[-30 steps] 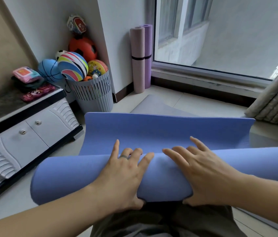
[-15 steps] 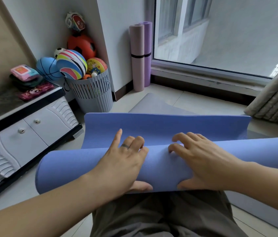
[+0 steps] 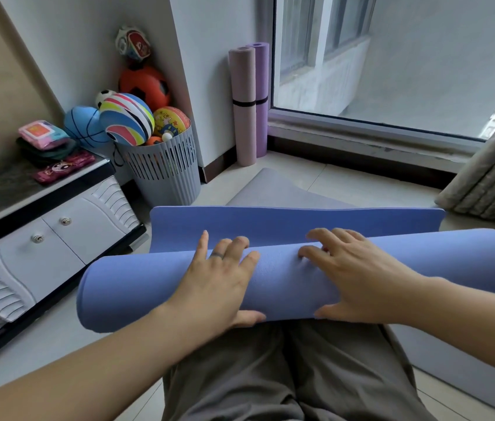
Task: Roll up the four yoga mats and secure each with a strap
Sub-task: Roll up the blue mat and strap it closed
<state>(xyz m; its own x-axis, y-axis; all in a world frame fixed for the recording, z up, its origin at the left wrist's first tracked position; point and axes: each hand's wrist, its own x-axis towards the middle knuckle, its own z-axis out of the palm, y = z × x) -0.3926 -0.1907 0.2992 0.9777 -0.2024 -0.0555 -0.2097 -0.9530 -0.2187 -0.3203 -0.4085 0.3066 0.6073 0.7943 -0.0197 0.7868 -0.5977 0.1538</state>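
Note:
A blue yoga mat [image 3: 137, 287], mostly rolled into a thick tube, lies across my lap. Its unrolled end [image 3: 270, 223] stretches away over a grey mat [image 3: 270, 189] spread flat on the floor. My left hand [image 3: 219, 287] wraps the roll, fingers over the top and thumb under the near side. My right hand [image 3: 358, 275] holds it the same way, its fingertips dug in at the crest. Against the far wall stand a rolled pink mat [image 3: 243, 86] and a rolled purple mat [image 3: 261, 74], each bound by a black strap [image 3: 244, 102].
A grey slatted basket [image 3: 164, 174] heaped with balls stands left of the upright mats. A low white cabinet [image 3: 57, 238] runs along the left. A large window [image 3: 392, 56] fills the back wall, and a curtain [image 3: 489, 183] hangs at right.
The roll has turned forward and taken up more mat, so the flat end is shorter. Both hands shifted over the roll, and the right fingers curled in.

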